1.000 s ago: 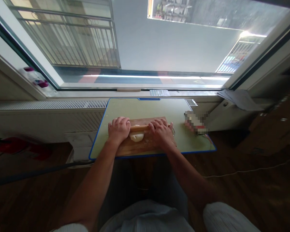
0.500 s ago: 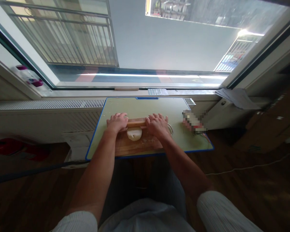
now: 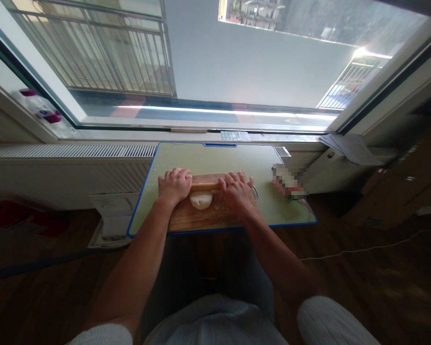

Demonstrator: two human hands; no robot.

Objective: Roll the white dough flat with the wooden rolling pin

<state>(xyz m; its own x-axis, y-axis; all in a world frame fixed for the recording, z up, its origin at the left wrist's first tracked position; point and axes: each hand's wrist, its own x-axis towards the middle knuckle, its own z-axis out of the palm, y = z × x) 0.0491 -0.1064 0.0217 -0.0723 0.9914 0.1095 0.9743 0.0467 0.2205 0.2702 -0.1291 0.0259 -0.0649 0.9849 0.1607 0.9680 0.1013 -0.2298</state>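
A wooden rolling pin (image 3: 205,187) lies crosswise over a pale lump of dough (image 3: 201,201), at its far edge. My left hand (image 3: 175,184) is closed over the pin's left end, and my right hand (image 3: 237,188) over its right end. Both ends are hidden under the fingers. Beneath the dough is a brown wooden cutting board (image 3: 190,222) with a metal handle (image 3: 255,192) at its right side. Traces of flour or dough show on the wood near my right wrist.
The board rests on a pale green table (image 3: 187,155) with a blue edge. A blurred-out package (image 3: 287,183) sits at the table's right. Behind are a radiator (image 3: 75,151) and a windowsill with papers (image 3: 233,136). Several boxes (image 3: 402,187) stand to the right.
The rolling pin and both hands have shifted very slightly toward me and to the right over the dough. My hands keep their hold. The view has tilted a little.
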